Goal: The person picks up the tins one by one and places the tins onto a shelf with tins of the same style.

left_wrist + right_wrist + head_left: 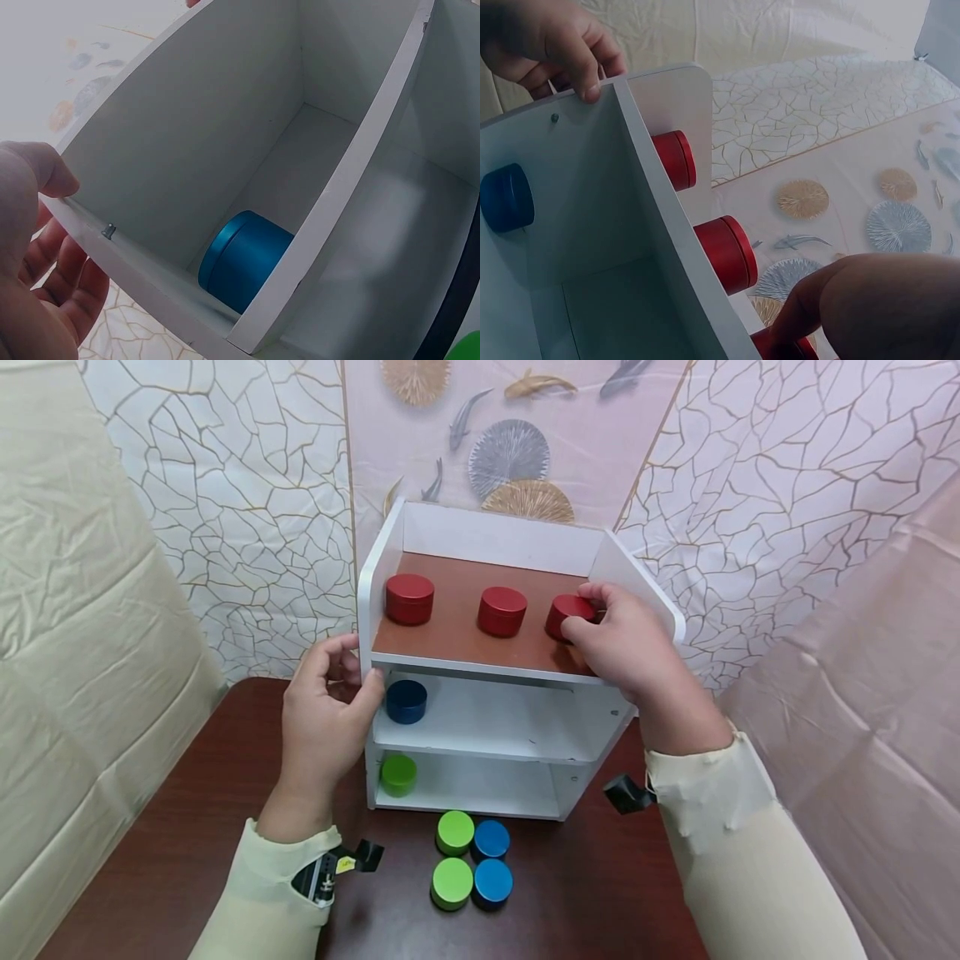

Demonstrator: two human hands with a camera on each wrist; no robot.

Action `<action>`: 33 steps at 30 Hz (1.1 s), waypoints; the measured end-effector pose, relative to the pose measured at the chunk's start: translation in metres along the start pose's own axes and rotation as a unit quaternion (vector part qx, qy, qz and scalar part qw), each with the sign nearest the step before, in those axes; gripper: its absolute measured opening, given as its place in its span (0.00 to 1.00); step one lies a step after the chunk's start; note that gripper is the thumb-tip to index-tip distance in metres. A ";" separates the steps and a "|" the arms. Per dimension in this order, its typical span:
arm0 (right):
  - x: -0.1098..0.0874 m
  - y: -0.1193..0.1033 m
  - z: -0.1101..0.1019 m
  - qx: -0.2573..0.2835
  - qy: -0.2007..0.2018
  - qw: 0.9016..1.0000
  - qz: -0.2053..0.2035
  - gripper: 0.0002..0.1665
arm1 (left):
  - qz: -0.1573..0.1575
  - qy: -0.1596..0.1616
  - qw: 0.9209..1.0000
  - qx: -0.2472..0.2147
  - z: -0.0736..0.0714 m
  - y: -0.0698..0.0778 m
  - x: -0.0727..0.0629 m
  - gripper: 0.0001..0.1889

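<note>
My right hand [626, 639] pinches a round red tin [567, 613] between thumb and fingers, at the right of the brown top of a small white shelf unit [480, 752]. Two more red tins, a middle one [502, 612] and a left one [409, 599], stand on the same top. My left hand [326, 714] holds the unit's left side panel, thumb at the front edge and fingers around the outer face. Below, a blue tin [247, 259] sits at the left of the middle shelf, and a green tin [398, 775] at the left of the bottom shelf.
On the dark brown table [600, 885], in front of the unit, two green tins [452, 883] and two blue tins [492, 883] stand close together. Raised white walls edge the unit's top at the sides and back. Patterned cloth [247, 468] hangs behind it.
</note>
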State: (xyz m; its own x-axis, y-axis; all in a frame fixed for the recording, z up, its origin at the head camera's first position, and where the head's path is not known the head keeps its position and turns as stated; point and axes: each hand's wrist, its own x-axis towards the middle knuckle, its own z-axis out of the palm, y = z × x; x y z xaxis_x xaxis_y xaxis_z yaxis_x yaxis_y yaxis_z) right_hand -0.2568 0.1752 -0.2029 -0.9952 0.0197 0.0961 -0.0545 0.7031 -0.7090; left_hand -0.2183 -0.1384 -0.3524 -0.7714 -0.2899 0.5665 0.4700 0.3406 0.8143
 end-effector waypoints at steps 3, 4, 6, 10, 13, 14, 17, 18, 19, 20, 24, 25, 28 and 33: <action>0.000 0.000 0.000 -0.002 0.001 1.000 -0.003 0.39 | 0.000 -0.001 1.000 0.000 0.000 0.000 0.000 0.23; 0.000 0.000 0.000 -0.002 0.001 1.000 -0.004 0.40 | 0.001 -0.001 1.000 0.000 0.000 0.000 0.000 0.23; -0.001 0.000 0.000 -0.004 0.004 1.000 -0.006 0.43 | 0.001 -0.001 1.000 0.000 0.000 0.000 0.000 0.23; -0.003 0.001 0.001 -0.004 0.022 1.000 -0.018 0.52 | 0.001 -0.003 1.000 0.001 0.000 0.000 0.000 0.23; -0.005 0.001 0.001 -0.006 0.038 0.999 -0.031 0.56 | 0.002 -0.004 1.000 0.003 0.000 0.000 0.000 0.23; -0.005 0.001 0.001 -0.007 0.042 0.998 -0.035 0.56 | 0.002 -0.004 1.000 0.004 0.000 0.000 0.000 0.23; -0.009 -0.001 0.001 -0.016 0.050 0.998 -0.041 0.57 | 0.001 -0.002 1.000 0.005 0.000 0.000 0.000 0.23; -0.010 -0.001 0.001 -0.019 0.051 0.998 -0.044 0.57 | 0.000 -0.002 1.000 0.005 0.000 0.000 0.000 0.23; -0.012 -0.002 0.001 -0.021 0.053 0.997 -0.045 0.58 | 0.000 -0.001 1.000 0.005 0.000 0.000 0.000 0.23; -0.014 -0.003 0.001 -0.026 0.056 0.997 -0.048 0.58 | 0.000 -0.001 1.000 0.005 0.000 0.000 0.000 0.23; -0.023 -0.005 -0.001 -0.049 0.071 0.994 -0.067 0.59 | 0.001 -0.001 1.000 0.004 0.000 0.000 0.000 0.23; -0.025 -0.006 -0.001 -0.055 0.073 0.993 -0.072 0.59 | 0.001 -0.001 1.000 0.003 0.000 0.000 0.000 0.23; -0.032 -0.006 -0.002 -0.070 0.079 0.990 -0.088 0.59 | 0.001 -0.002 1.000 0.004 0.000 0.000 0.000 0.23; -0.046 -0.004 -0.004 -0.074 0.078 0.989 -0.102 0.59 | -0.004 0.000 1.000 -0.002 0.000 0.000 -0.001 0.23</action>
State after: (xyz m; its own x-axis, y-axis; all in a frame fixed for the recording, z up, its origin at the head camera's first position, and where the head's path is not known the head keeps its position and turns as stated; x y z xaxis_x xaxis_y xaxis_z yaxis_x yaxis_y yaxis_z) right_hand -0.2101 0.1744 -0.2018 -0.9390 -0.0323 0.3424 -0.2299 0.7995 -0.5550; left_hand -0.2178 -0.1385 -0.3530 -0.7752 -0.2916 0.5604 0.4662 0.3346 0.8190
